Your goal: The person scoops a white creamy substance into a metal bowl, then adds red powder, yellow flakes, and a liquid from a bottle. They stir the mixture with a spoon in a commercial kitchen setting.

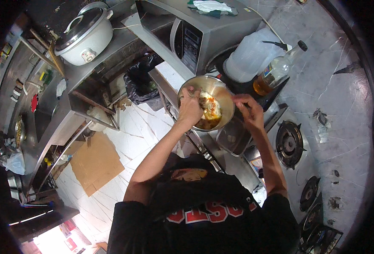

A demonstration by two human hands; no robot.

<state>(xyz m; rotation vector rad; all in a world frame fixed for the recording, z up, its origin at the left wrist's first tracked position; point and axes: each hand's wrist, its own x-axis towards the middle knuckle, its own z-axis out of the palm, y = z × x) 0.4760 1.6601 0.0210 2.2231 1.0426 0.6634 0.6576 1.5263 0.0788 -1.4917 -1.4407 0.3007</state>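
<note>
Before me is a round steel mixing bowl (226,95) holding a white, creamy mass (213,106) with red-orange spots, and brownish oily liquid at its near side. My left hand (190,106) reaches over the bowl's left rim, fingers bent inside it beside a dark clump; whether they grip the rim or something in the bowl cannot be told. My right hand (249,109) is at the bowl's right rim, blurred, its fingers curled towards the rim; what it holds, if anything, is unclear.
A microwave (190,41) stands beyond the bowl. To the right are a translucent plastic container (247,57), a bottle of amber liquid (271,76) and a gas stove (296,177). A lined bin (142,81) and a rice cooker (85,41) lie to the left.
</note>
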